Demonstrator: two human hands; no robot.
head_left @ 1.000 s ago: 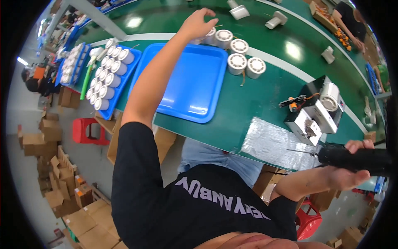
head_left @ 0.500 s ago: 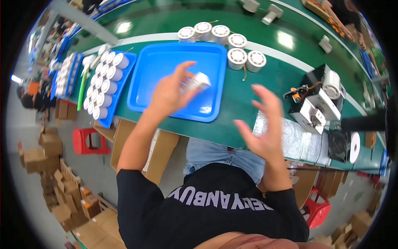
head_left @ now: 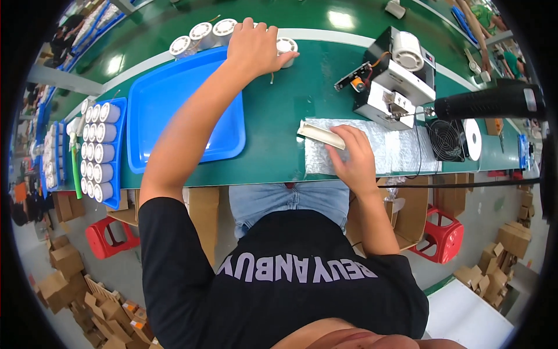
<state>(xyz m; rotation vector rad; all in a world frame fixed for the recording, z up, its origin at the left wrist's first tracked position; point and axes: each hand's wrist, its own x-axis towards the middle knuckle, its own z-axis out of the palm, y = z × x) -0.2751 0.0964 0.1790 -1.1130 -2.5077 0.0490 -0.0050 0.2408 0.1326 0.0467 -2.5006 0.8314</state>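
Note:
My left hand (head_left: pixel 254 47) reaches over the far right corner of the blue tray (head_left: pixel 235 136), among white cylindrical units with slotted round faces. Its thumb stretches to the right, apart from the fingers, across the front of the rightmost white cylinder (head_left: pixel 286 46). The fingertips bend away, and whatever lies under the palm is hidden. Over the silvery bubble-wrap sheet (head_left: pixel 372 132), my right hand (head_left: pixel 356 156) pinches one end of a white trough-shaped piece (head_left: pixel 321 134) between thumb and fingers. That piece slants with its other end toward the left.
A black-and-white bench device (head_left: pixel 401 75) stands behind the sheet, with a black power screwdriver (head_left: pixel 485 103) to its right. A black fan (head_left: pixel 446 140) sits nearby. At left, a smaller blue tray (head_left: pixel 120 151) holds several white cylinders. Red stools (head_left: pixel 446 232) stand below the bench.
My left hand has gone from over the tray to the cylinders behind it. My right hand, open and lifted before, has closed on the trough-shaped piece. The whole view has shifted.

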